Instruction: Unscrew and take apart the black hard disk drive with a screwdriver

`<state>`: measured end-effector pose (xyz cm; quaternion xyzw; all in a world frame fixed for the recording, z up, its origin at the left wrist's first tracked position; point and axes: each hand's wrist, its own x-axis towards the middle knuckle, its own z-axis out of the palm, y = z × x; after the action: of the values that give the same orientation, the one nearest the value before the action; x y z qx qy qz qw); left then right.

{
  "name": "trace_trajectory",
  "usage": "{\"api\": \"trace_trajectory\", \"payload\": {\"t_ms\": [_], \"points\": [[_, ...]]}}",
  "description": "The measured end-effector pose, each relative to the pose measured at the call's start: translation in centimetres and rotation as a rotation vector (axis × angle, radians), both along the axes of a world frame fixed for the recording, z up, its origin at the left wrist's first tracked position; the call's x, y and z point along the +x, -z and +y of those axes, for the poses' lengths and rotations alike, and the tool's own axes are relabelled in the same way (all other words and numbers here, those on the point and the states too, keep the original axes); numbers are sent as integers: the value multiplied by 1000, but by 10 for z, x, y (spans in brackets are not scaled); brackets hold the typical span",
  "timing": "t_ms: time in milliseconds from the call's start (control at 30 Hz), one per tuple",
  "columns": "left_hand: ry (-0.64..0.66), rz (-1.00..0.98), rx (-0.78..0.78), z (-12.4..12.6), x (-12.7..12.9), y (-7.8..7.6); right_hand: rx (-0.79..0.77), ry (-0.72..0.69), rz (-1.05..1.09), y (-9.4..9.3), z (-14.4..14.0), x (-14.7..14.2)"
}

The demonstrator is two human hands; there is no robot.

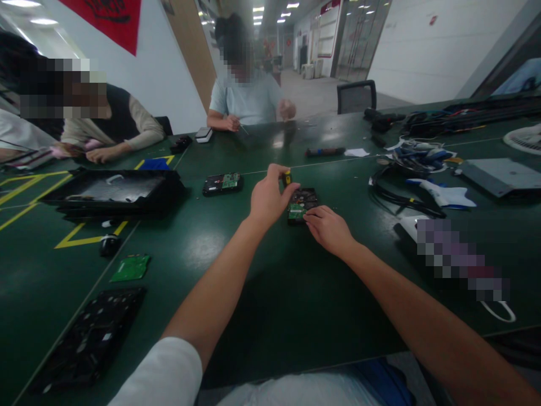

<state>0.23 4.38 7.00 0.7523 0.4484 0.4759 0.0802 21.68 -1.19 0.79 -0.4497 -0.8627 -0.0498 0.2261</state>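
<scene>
**Both hands on a hard drive at the green table**

Green and wide, the table [262, 293] runs away from me toward a bright corridor, with yellow tape lines on its left part. At its middle, straight ahead, lies the drive [302, 205], board side up, its small green circuit board toward me. My left hand [269, 197] is raised just over the drive's left edge, fingers pinched together on a screwdriver [287, 179] with a yellow and black handle, held upright above the drive's far end. My right hand [328, 228] rests on the table at the drive's near right corner, fingers loosely curled, fingertips touching the drive's edge and gripping nothing.

Left of the drive, well apart, a second drive [222, 183] lies flat, and further left sits a black tray [114, 193]. Near my left elbow are a loose green board [131, 268] and a black keyboard-like panel [91, 338]. To the right lies a tangle of cables [406, 192]. Across the table two people sit, one at the far end and one at the left, each with their hands near small things of their own.
</scene>
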Motion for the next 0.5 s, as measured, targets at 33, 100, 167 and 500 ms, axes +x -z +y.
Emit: {"api": "trace_trajectory", "payload": {"t_ms": [33,100,167,500], "points": [[3,-7,2,0,0,0,-1,-1,1,0,0,0],[15,4,18,0,0,-1,-1,-1,3,1,1,0],[25,38,42,-1,-1,-3,-2,-1,6,1,1,0],[1,88,58,-3,-1,-5,2,-2,1,2,2,0]]}}
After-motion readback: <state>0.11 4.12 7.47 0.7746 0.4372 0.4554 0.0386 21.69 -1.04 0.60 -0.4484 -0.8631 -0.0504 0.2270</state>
